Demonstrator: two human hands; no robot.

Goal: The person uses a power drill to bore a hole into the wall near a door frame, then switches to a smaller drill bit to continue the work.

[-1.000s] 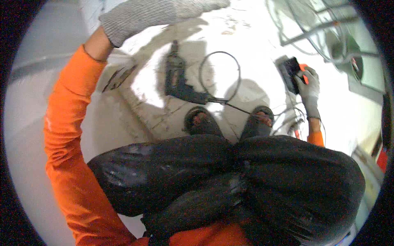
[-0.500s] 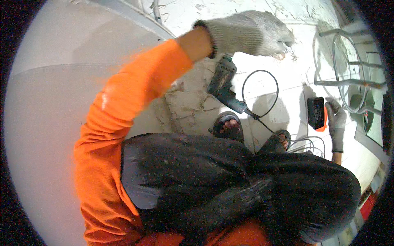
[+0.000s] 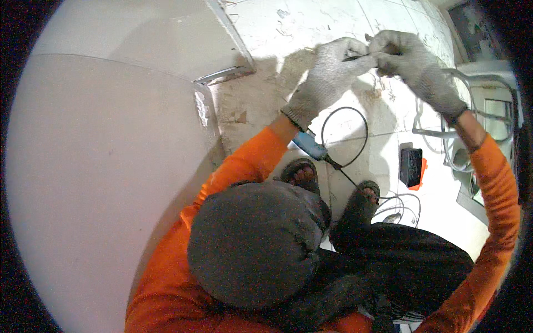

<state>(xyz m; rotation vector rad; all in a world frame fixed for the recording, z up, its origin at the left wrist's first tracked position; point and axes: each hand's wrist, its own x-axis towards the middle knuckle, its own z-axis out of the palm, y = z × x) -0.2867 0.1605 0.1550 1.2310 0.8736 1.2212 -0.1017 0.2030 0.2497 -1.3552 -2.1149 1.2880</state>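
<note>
My left hand (image 3: 337, 69) and my right hand (image 3: 408, 58), both in grey-white knit gloves, meet fingertip to fingertip above the floor at upper right of centre. Their fingers are pinched together. A small dark bit shows at the fingertips, too small to name. Below my left wrist lies a corded power drill, its blue-grey handle (image 3: 311, 145) showing while the glove and sleeve cover the rest. Lower right of the hands, a small black box (image 3: 411, 167) with an orange part (image 3: 424, 171) along its side sits on the floor, touched by neither hand.
The drill's black cable (image 3: 367, 133) loops on the white tiles and runs past my sandalled feet (image 3: 302, 173). A bent metal tube frame (image 3: 436, 134) stands at the right. Large pale panels (image 3: 111, 139) fill the left side. Debris litters the far floor (image 3: 300, 19).
My right hand has left the black and orange box and come up to my left hand. The left hand has turned, with its fingers now against the right's. My head view has shifted.
</note>
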